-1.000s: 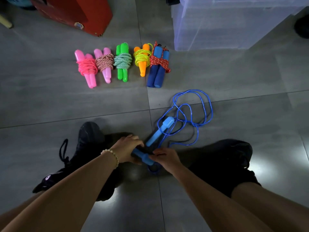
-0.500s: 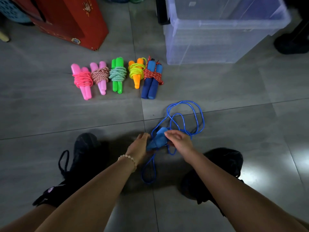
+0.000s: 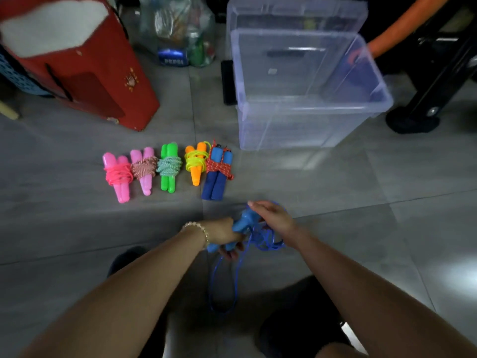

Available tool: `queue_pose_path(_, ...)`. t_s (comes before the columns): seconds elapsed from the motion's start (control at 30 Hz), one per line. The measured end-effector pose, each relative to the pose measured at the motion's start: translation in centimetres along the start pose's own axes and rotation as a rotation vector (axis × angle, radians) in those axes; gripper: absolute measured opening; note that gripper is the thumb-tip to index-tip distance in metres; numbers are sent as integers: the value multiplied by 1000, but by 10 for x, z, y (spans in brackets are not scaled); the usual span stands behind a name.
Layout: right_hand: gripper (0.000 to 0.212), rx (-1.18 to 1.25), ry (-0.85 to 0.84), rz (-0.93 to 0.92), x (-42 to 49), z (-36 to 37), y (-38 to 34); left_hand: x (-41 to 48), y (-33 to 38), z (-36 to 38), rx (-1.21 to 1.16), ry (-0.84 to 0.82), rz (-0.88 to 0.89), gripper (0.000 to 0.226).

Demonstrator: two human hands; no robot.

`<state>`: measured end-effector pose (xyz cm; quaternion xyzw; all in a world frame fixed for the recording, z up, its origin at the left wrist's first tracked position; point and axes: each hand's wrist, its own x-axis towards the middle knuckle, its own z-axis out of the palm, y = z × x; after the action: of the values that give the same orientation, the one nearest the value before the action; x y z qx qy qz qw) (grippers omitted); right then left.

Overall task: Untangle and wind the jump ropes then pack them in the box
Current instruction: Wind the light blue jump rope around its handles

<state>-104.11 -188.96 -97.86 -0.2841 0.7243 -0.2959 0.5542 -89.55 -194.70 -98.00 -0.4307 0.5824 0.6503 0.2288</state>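
Over the floor (image 3: 335,189), short of the box (image 3: 309,120), the blue handles (image 3: 244,223) are being clasped together by the curled left grip (image 3: 224,235) while the cord (image 3: 268,241) is being pinched by the right grip (image 3: 273,215), and is best being kept taut for snug turns.

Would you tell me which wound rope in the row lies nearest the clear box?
The blue-handled rope with red cord, at the row's right end beside the orange one.
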Motion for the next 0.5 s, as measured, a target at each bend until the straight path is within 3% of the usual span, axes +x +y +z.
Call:
queue_pose_path(0.13,35,-41,-57,-52,-16,-41,-77,-47,73,-41,-8,-61,43,3)
queue_pose_path(0.33,46,-172,-122,-180,-74,-91,-165,-133,155,-71,-13,-129,37,6)
queue_pose_path(0.5,40,-68,-234,-301,-147,-117,-205,-216,207,-67,31,-30,192,9)
